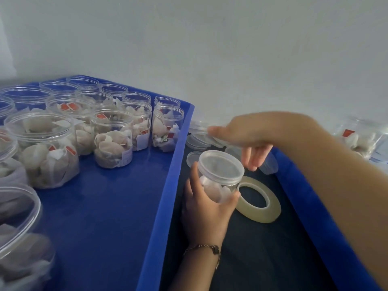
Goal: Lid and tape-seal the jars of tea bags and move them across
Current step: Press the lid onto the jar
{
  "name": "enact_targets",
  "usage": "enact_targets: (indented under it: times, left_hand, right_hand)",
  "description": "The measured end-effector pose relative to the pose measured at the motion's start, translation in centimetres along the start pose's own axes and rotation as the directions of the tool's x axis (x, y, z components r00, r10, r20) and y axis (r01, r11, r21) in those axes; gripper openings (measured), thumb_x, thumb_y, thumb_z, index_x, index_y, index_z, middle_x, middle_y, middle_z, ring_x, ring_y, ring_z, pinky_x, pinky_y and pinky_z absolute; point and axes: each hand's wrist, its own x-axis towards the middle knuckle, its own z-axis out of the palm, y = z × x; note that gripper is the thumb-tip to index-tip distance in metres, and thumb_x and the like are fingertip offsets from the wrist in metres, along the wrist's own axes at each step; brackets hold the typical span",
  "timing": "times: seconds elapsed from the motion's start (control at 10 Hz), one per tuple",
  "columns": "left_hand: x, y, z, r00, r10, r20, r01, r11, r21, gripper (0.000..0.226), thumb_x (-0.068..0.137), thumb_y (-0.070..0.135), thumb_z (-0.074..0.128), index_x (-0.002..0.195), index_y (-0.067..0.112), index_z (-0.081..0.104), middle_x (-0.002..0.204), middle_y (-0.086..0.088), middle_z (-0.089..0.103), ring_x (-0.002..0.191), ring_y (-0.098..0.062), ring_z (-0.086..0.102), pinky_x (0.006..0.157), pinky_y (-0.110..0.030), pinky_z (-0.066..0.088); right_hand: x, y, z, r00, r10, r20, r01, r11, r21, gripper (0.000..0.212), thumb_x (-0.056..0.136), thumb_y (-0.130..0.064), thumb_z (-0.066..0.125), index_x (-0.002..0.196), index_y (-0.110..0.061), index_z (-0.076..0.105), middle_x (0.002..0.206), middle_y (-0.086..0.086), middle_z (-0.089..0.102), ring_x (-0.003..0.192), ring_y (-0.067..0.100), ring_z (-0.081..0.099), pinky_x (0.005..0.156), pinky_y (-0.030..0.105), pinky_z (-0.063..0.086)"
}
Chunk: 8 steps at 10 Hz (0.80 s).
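My left hand grips a clear plastic jar of tea bags over the dark gap between two blue trays. A clear lid sits on top of this jar. My right hand hovers just above and behind the jar, holding nothing; its fingers hang loosely down and its thumb points left over a pile of loose lids. A roll of clear tape lies flat on the dark surface, right beside the jar.
The left blue tray holds several open jars of tea bags at its back and left. A second blue tray's rim runs under my right forearm. A blurred jar of tea bags stands at the far right. A pale wall is behind.
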Motion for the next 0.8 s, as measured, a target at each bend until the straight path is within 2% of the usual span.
enact_targets:
  times: [0.1, 0.2, 0.3, 0.4, 0.5, 0.6, 0.7, 0.8]
  left_hand:
    - [0.2, -0.3, 0.1, 0.999, -0.026, 0.028, 0.027, 0.999, -0.035, 0.106, 0.056, 0.053, 0.080, 0.144, 0.038, 0.022, 0.133, 0.010, 0.045, 0.113, -0.009, 0.050, 0.083, -0.028, 0.045]
    - [0.5, -0.6, -0.1, 0.991, -0.042, 0.127, 0.069, 0.974, -0.214, 0.103, 0.051, 0.053, 0.077, 0.138, 0.052, 0.023, 0.132, 0.026, 0.042, 0.109, 0.014, 0.043, 0.081, -0.013, 0.036]
    - [1.3, -0.9, 0.2, 0.983, -0.055, 0.177, 0.113, 0.935, -0.335, 0.103, 0.049, 0.044, 0.082, 0.134, 0.056, 0.027, 0.126, 0.036, 0.043, 0.112, 0.021, 0.040, 0.078, -0.005, 0.031]
    - [1.5, -1.4, 0.5, 0.990, -0.043, 0.133, 0.073, 0.971, -0.228, 0.093, 0.056, 0.028, 0.088, 0.131, 0.042, 0.037, 0.120, 0.033, 0.048, 0.108, 0.018, 0.046, 0.077, 0.000, 0.037]
    - [1.5, -1.8, 0.2, 0.989, -0.019, 0.145, 0.040, 0.988, -0.147, 0.090, 0.066, 0.006, 0.083, 0.140, 0.022, 0.035, 0.133, 0.013, 0.049, 0.108, 0.013, 0.046, 0.085, 0.000, 0.036]
    - [2.5, -0.1, -0.1, 0.950, -0.025, 0.312, 0.029, 1.000, -0.005, 0.054, 0.092, -0.001, 0.050, 0.133, -0.002, 0.016, 0.149, -0.013, 0.028, 0.137, -0.011, 0.029, 0.107, -0.020, 0.029]
    - [1.6, -0.5, -0.3, 0.985, -0.056, 0.165, 0.067, 0.996, -0.058, 0.065, 0.091, 0.016, 0.059, 0.142, 0.012, 0.019, 0.150, -0.004, 0.030, 0.138, -0.011, 0.030, 0.107, -0.020, 0.031]
    - [1.1, -0.4, -0.1, 0.979, -0.052, 0.195, 0.081, 0.987, -0.141, 0.111, 0.057, 0.031, 0.088, 0.135, 0.055, 0.013, 0.126, 0.038, 0.035, 0.108, 0.028, 0.035, 0.081, 0.003, 0.030]
  right_hand:
    - [0.2, 1.6, -0.2, 0.916, -0.391, 0.087, 0.400, 0.885, -0.240, 0.078, 0.081, -0.070, 0.042, 0.148, -0.042, 0.014, 0.156, -0.008, 0.021, 0.137, 0.015, 0.034, 0.108, 0.026, 0.024]
    - [1.2, 2.8, 2.4, 0.861, -0.458, 0.222, 0.494, 0.856, -0.152, 0.075, 0.080, -0.069, 0.049, 0.143, -0.055, 0.010, 0.158, -0.018, -0.003, 0.145, 0.010, -0.007, 0.114, 0.036, 0.002]
    - [2.5, 3.4, 5.5, 0.846, -0.533, 0.026, 0.533, 0.845, -0.046, 0.060, 0.089, -0.058, 0.049, 0.142, -0.054, 0.022, 0.158, -0.012, 0.012, 0.145, 0.012, 0.006, 0.113, 0.032, 0.012]
    - [2.7, 3.4, 7.5, 0.814, -0.520, -0.259, 0.514, 0.852, -0.097, 0.052, 0.091, -0.057, 0.036, 0.141, -0.054, 0.024, 0.146, -0.016, 0.033, 0.134, 0.011, 0.030, 0.099, 0.033, 0.032]
    - [2.3, 3.0, 8.9, 0.801, -0.470, -0.371, 0.437, 0.882, -0.175, 0.053, 0.092, -0.057, 0.028, 0.143, -0.054, 0.014, 0.137, -0.019, 0.037, 0.126, 0.015, 0.036, 0.090, 0.042, 0.041]
    - [2.5, 2.4, 10.3, 0.764, -0.441, -0.471, 0.375, 0.897, -0.232, 0.053, 0.093, -0.049, 0.029, 0.145, -0.047, 0.015, 0.136, -0.015, 0.039, 0.121, 0.021, 0.039, 0.090, 0.047, 0.043]
    - [2.7, 3.3, 10.5, 0.752, -0.382, -0.538, 0.509, 0.854, 0.105, 0.052, 0.094, -0.049, 0.038, 0.143, -0.048, 0.022, 0.143, -0.018, 0.038, 0.129, 0.010, 0.036, 0.100, 0.039, 0.038]
    - [2.8, 6.5, 11.1, 0.774, 0.054, -0.631, 0.560, 0.408, 0.721, 0.044, 0.097, -0.043, 0.043, 0.140, -0.041, 0.038, 0.140, -0.020, 0.046, 0.117, -0.008, 0.042, 0.094, 0.015, 0.034]
